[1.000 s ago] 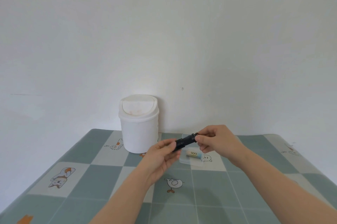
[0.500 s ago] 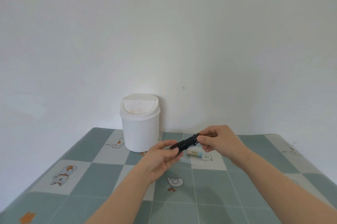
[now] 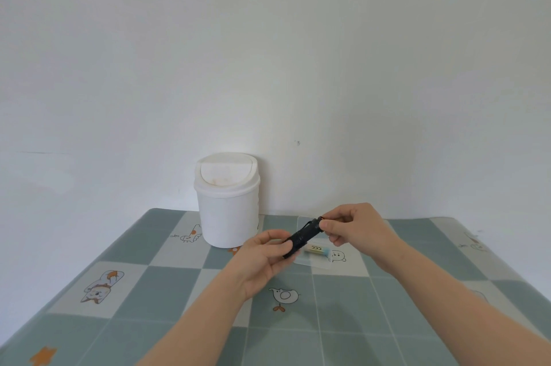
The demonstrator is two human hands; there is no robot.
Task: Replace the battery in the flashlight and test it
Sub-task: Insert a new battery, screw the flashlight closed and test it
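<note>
A small black flashlight is held above the table, tilted up to the right. My left hand grips its lower left end between thumb and fingers. My right hand pinches its upper right end with thumb and curled fingers. Below the flashlight a pale battery with a blue tip lies in a clear shallow plastic tray on the table.
A white swing-lid bin stands at the back of the table against the white wall. The table wears a grey-green and white checked cloth with small animal drawings. Its left and right edges are in view.
Both hands stay on the flashlight in nearly the same place; the right hand's fingers have shifted slightly on the upper end. The camera has tipped a little.
</note>
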